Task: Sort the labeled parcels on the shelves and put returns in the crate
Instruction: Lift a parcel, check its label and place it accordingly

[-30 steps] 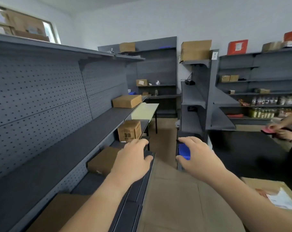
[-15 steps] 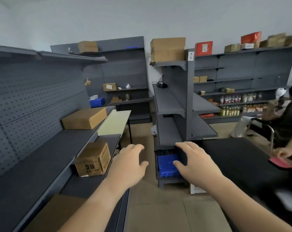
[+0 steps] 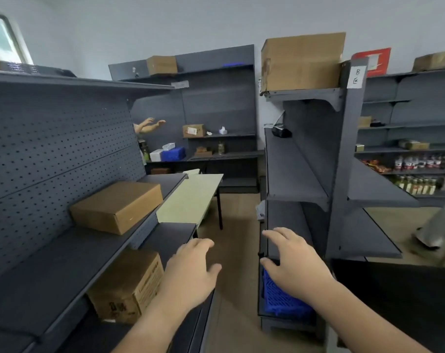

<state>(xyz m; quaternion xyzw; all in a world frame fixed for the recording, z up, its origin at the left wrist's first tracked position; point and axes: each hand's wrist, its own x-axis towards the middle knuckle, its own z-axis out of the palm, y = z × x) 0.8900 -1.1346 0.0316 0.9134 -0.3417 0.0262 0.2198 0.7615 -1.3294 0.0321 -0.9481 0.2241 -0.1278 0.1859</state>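
Note:
My left hand [image 3: 190, 272] and my right hand [image 3: 294, 261] are both held out in front of me over the aisle floor, fingers spread, holding nothing. A flat brown parcel [image 3: 117, 206] lies on the middle shelf of the grey rack [image 3: 50, 266] at my left. A printed brown parcel [image 3: 129, 284] stands on the shelf below, just left of my left hand. A blue crate [image 3: 282, 298] sits on the bottom shelf of the centre rack [image 3: 295, 171], partly hidden by my right wrist. A big carton [image 3: 301, 62] tops that rack.
A pale table [image 3: 190, 197] stands at the end of the left rack. Another person's hands [image 3: 150, 124] reach out behind that rack. The back shelves [image 3: 216, 103] hold small boxes and a second blue crate [image 3: 174, 154]. A black counter [image 3: 394, 301] lies at right.
The view has swung and moved forward along the aisle, so the racks and the blue crate look nearer. Both hands stay raised and empty. The person at right is out of view.

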